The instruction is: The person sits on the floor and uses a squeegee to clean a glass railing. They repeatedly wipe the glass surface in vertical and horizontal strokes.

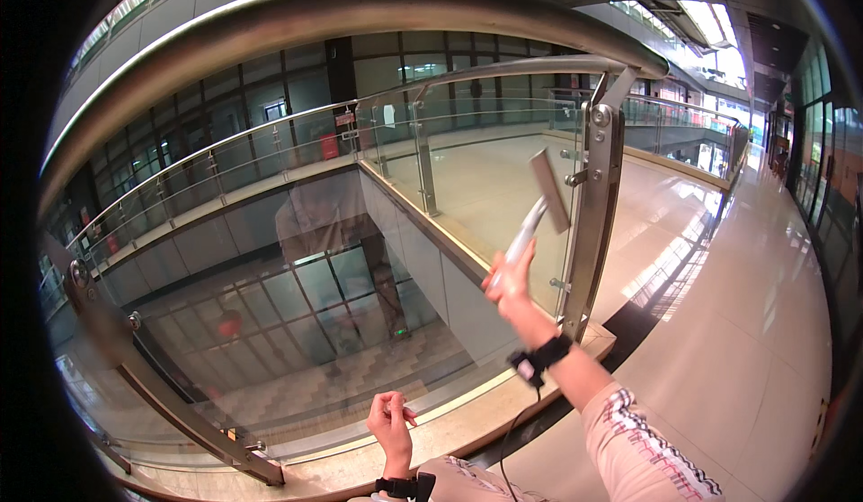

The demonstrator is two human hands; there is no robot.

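Note:
My right hand [512, 283] grips the pale handle of a window squeegee [551, 192]. The squeegee's flat bar is tilted and lies in front of the right part of the glass panel [323, 266], close to the steel post [593, 205]. Whether its edge touches the glass I cannot tell. Lower down, my left hand [391, 421] is raised with curled fingers, and nothing shows in it. It is in front of the panel's lower edge, above the stone curb [445, 428]. Both wrists wear black straps; a cable hangs from the right one.
A thick steel handrail [350, 6] arches over the panel. Another steel post [189, 414] stands at the left. Beyond the glass, an open well drops to a lower floor. A glossy tiled walkway [735, 327] runs along the right.

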